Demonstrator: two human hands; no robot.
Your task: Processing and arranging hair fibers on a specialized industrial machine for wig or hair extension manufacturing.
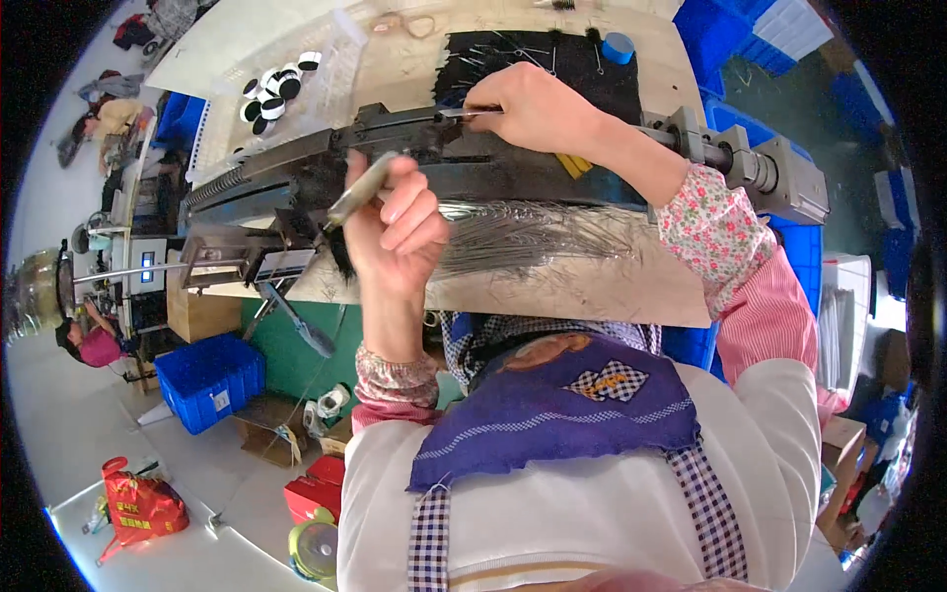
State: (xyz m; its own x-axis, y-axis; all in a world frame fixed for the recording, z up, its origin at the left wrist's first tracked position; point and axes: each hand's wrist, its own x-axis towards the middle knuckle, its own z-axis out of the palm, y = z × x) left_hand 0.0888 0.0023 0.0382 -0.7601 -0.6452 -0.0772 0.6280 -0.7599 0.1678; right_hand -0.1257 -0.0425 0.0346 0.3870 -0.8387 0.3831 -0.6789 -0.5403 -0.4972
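Observation:
In my left hand (400, 222) is a brush (367, 187) with a pale handle, tilted; its dark end hangs low beside the machine and is partly blurred. My right hand (538, 107) reaches over the long dark metal machine (385, 138) and pinches a thin shiny metal piece (472, 112) at its top. The far end of that piece meets the machine's dark block; the fingertips partly hide it. Below the rail, a bundle of thin metal wires (533, 237) lies on the wooden bench, close to my left hand.
Behind the machine stands a clear plastic bin (330, 74) with several black-and-white round caps (271, 91). A black mat (592, 79) holds loose thin metal pieces and a blue cap (618, 47). A motor-like housing (794, 183) sits at the right. Blue crates (212, 383) stand on the floor.

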